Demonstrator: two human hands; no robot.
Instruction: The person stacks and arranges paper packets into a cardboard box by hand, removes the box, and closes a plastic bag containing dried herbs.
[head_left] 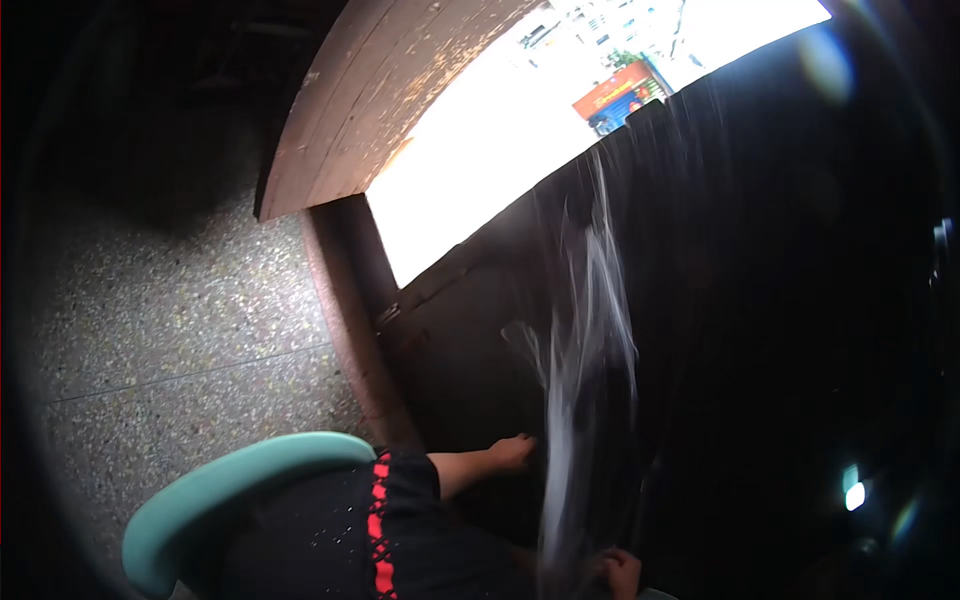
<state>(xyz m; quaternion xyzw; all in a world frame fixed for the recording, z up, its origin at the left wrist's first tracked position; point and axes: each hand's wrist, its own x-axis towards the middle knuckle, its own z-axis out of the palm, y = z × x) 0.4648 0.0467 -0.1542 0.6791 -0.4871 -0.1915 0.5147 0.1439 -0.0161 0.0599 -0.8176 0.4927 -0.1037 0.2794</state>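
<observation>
Fingers of the left hand [512, 452] are curled and close together, and whether they clamp on anything cannot be told. Those of the right hand [622, 572], nearer and farther right, look bent beside a long, pale, wispy, translucent material [561, 455]; shadow and blur hide whether they grip it. This material runs from near the right hand far up toward the light, and whether it is strands or thin film is unclear. Handling seems to be under way, since the pale length is loose and spread rather than bundled; how much is done or left, the darkness does not show.

Behind it, a black, unlit expanse [760, 300] fills the right side, its surface unreadable. A black garment with red trim [420, 540] and a curved teal chair [230, 462], probably plastic, occupy the near left. Beyond them lies a grey speckled terrazzo floor [190, 320], bordered by a reddish-brown raised edge [335, 290]. On the far side, a worn pinkish-brown wooden panel [370, 90] stands beside a glaring white opening [480, 180], through which a red-and-blue printed sign [622, 95] shows.
</observation>
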